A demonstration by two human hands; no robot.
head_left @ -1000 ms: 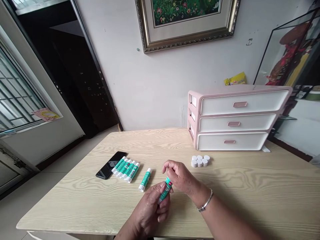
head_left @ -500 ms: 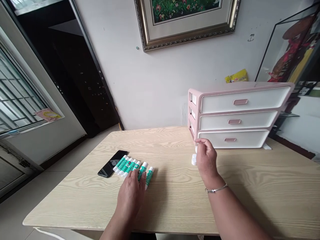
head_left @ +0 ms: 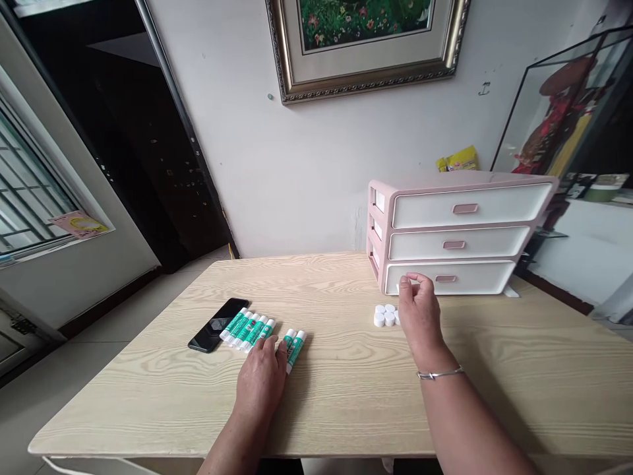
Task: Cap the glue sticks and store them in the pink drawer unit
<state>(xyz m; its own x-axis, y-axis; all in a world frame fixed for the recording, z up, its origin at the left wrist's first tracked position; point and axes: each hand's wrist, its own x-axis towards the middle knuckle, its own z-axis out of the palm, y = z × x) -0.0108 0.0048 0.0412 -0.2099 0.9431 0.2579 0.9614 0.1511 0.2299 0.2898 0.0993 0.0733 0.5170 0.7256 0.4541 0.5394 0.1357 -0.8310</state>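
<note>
My left hand (head_left: 260, 379) lies palm down at the near end of a row of white-and-green glue sticks (head_left: 244, 330), its fingers touching them. Two more glue sticks (head_left: 295, 349) lie just right of those fingers, and a black smartphone (head_left: 215, 333) lies left of the row. My right hand (head_left: 419, 310) is raised with its fingers curled into a pinch, just in front of a pink-and-white drawer unit (head_left: 455, 237). Small white caps (head_left: 384, 315) stand in a cluster by that hand, partly hidden behind it. Against the white drawer front, I cannot tell whether the pinch holds a cap.
All of this stands on a light wood-grain table (head_left: 148, 396), whose left and near edges are in view. A yellow packet (head_left: 457, 159) lies behind the drawer unit. A framed picture (head_left: 366, 39) hangs on the wall above.
My right hand has moved up and right, uncovering the white caps. My left hand has drawn slightly back toward me along the glue sticks.
</note>
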